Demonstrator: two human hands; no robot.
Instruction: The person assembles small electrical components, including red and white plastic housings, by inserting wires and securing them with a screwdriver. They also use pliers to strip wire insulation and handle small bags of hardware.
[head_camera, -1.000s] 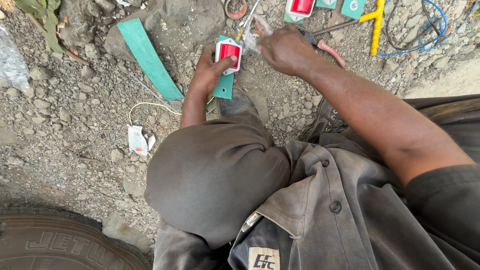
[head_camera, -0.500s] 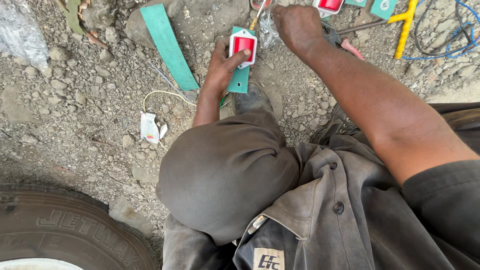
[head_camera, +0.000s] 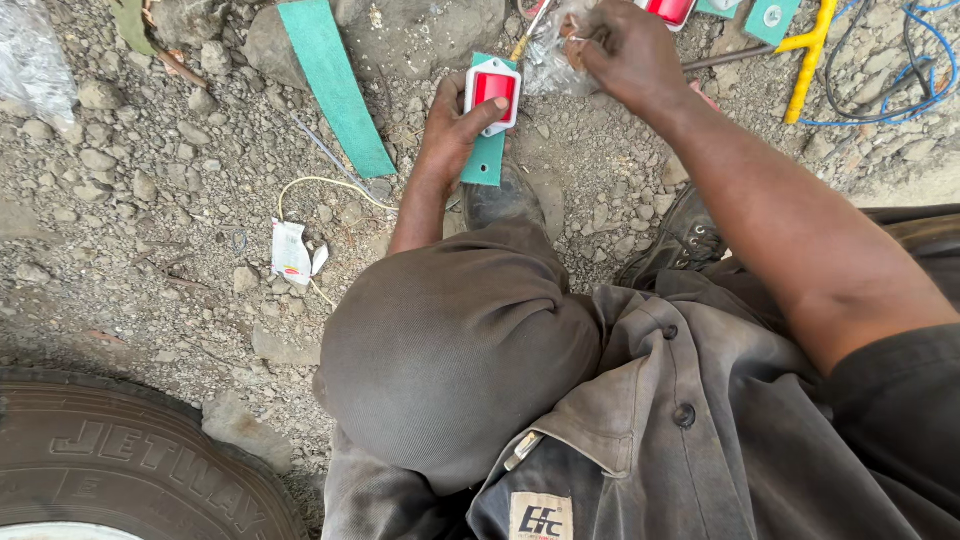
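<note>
Now my left hand (head_camera: 452, 135) holds the red lamp unit in its white frame (head_camera: 492, 93) out in front of my knee, thumb pressed across its lower edge and fingers curled behind, a green backing card (head_camera: 485, 160) hanging beneath it over my boot (head_camera: 505, 200). Compared with a second ago the lamp sits at the same spot in my grip, so that hold has not loosened. What has changed is my right hand (head_camera: 625, 50): it has lifted off the gravel (head_camera: 150, 200) and now pinches a crumpled clear plastic bag (head_camera: 555, 60) between fingertips and thumb, close beside the lamp, almost touching it. I read that as me fishing for something small inside, though the contents are too blurred to tell. Around me: a long green strip (head_camera: 335, 85) on a rock, a torn white wrapper (head_camera: 292, 252) with a pale wire, a yellow tool (head_camera: 812, 50), blue cable (head_camera: 900, 70), and a tyre (head_camera: 120, 470) at my left.
</note>
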